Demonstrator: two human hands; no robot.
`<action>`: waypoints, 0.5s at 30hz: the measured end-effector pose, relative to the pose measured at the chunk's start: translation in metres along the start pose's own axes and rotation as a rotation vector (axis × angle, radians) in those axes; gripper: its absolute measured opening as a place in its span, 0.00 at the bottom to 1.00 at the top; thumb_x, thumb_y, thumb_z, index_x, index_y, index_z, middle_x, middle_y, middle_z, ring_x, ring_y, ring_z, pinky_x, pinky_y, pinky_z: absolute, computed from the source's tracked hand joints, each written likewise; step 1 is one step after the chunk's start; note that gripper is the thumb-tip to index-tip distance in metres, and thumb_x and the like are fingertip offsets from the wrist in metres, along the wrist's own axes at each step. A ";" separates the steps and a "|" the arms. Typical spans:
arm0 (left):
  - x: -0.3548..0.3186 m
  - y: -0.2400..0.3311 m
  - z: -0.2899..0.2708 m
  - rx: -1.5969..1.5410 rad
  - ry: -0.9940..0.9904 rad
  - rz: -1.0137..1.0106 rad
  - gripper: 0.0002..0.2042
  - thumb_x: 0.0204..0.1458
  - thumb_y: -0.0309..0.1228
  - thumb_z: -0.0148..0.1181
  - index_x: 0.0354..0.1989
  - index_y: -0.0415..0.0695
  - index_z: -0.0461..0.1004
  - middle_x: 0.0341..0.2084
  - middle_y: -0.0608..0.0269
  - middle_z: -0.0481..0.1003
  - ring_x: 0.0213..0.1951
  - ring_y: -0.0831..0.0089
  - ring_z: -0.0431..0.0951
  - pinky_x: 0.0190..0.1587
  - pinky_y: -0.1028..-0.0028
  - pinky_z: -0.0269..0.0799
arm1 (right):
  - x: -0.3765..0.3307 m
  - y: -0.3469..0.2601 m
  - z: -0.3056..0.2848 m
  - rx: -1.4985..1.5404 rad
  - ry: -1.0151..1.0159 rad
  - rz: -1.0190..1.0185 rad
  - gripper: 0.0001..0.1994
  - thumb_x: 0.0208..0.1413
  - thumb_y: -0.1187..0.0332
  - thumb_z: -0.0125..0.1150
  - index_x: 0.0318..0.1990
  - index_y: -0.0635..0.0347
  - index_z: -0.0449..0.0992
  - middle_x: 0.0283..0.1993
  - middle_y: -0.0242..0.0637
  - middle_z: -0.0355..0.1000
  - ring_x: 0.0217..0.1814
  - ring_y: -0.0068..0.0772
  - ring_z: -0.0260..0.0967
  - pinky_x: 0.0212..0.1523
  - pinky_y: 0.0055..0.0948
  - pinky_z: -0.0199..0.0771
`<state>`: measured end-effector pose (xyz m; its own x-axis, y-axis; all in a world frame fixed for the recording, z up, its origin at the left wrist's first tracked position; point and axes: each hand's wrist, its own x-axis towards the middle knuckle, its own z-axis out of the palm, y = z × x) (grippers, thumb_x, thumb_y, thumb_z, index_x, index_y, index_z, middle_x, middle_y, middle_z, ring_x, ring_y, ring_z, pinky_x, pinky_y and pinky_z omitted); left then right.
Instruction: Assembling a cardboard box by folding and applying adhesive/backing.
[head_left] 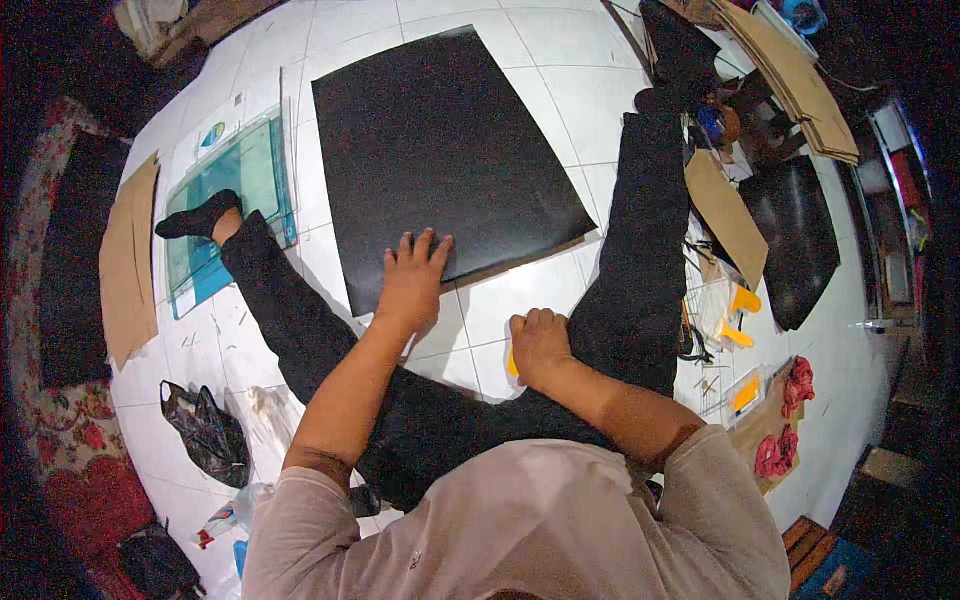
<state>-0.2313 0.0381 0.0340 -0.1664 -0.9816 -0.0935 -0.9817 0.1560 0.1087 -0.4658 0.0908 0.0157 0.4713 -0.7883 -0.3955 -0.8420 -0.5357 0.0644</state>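
Note:
A large black sheet [450,150] lies flat on the white tiled floor between my outstretched legs, and a thin brown edge shows under its near right side. My left hand [412,275] rests with spread fingers on the sheet's near edge. Closer to my right thigh, my right hand [541,347] is closed in a fist, apart from the sheet. A small yellow-orange object [513,362] sticks out of that fist; the rest of it is hidden, so its kind does not show.
Glass-like teal panels [230,165] lie under my left foot, beside a brown cardboard piece [130,260]. A black plastic bag [206,435] sits at the left. On the right are cardboard [727,215], another black sheet [792,240], yellow pieces [742,315] and red crumpled plastic [777,453].

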 end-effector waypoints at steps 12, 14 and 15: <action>0.000 -0.046 -0.021 -0.303 -0.069 -0.160 0.35 0.44 0.44 0.71 0.62 0.46 0.68 0.60 0.47 0.65 0.61 0.49 0.67 0.60 0.58 0.67 | 0.054 0.036 -0.034 0.700 -0.155 -0.335 0.23 0.51 0.66 0.65 0.56 0.58 0.71 0.48 0.50 0.77 0.50 0.50 0.76 0.53 0.43 0.74; 0.003 -0.060 -0.018 -0.293 -0.064 -0.195 0.35 0.44 0.45 0.71 0.62 0.46 0.68 0.59 0.48 0.66 0.60 0.50 0.67 0.59 0.57 0.68 | 0.071 0.046 -0.043 0.960 0.027 -0.297 0.19 0.57 0.69 0.59 0.57 0.55 0.74 0.54 0.46 0.75 0.52 0.51 0.75 0.56 0.40 0.72; 0.004 -0.066 -0.015 -0.273 -0.068 -0.222 0.34 0.44 0.45 0.71 0.61 0.46 0.69 0.59 0.48 0.67 0.60 0.50 0.68 0.58 0.57 0.69 | 0.087 0.049 -0.049 0.991 0.077 -0.205 0.17 0.56 0.70 0.60 0.55 0.57 0.76 0.52 0.46 0.76 0.51 0.50 0.75 0.55 0.38 0.73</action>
<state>-0.1661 0.0227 0.0409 0.0339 -0.9774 -0.2088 -0.9355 -0.1045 0.3375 -0.4529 -0.0183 0.0292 0.6173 -0.7457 -0.2510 -0.5649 -0.1980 -0.8011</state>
